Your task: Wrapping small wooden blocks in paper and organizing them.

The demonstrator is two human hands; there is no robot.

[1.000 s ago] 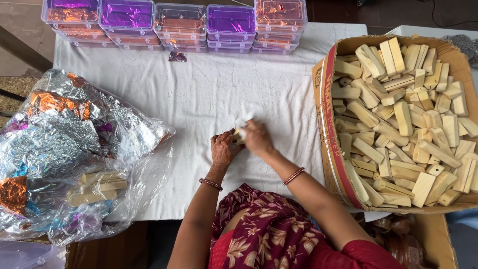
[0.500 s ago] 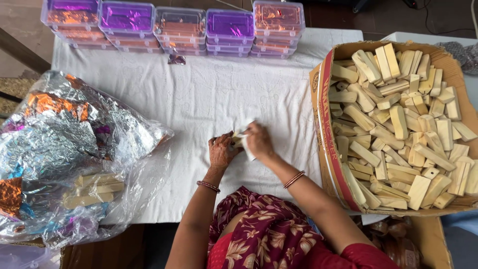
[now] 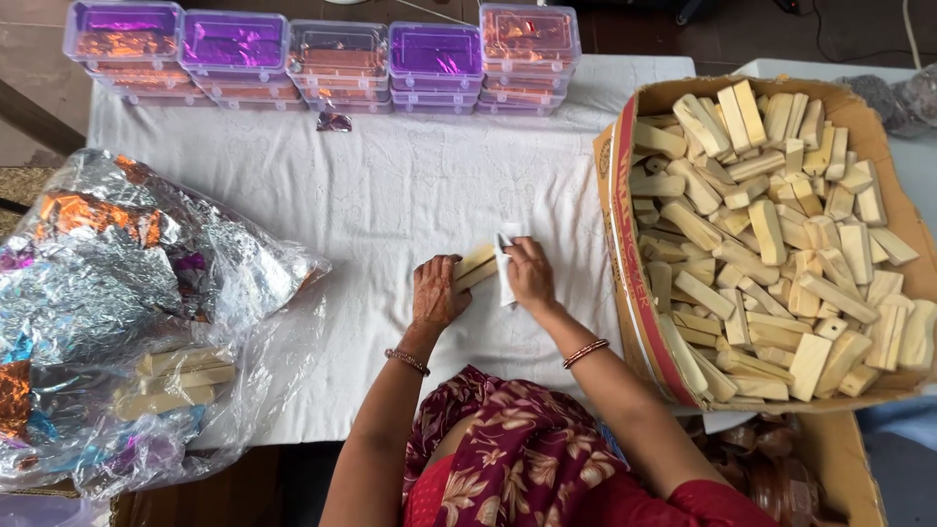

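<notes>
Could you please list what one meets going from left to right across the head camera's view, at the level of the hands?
Crinkled foil sheets in a clear plastic bag → left hand → pale bar → white wrapper → right hand → cardboard box heaped with pale bars.

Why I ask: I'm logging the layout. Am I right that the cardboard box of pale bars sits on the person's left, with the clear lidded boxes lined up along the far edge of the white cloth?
Not quite. The cardboard box of pale bars sits on the person's right, as the head view shows. The clear lidded boxes do line the far edge of the white cloth.
</notes>
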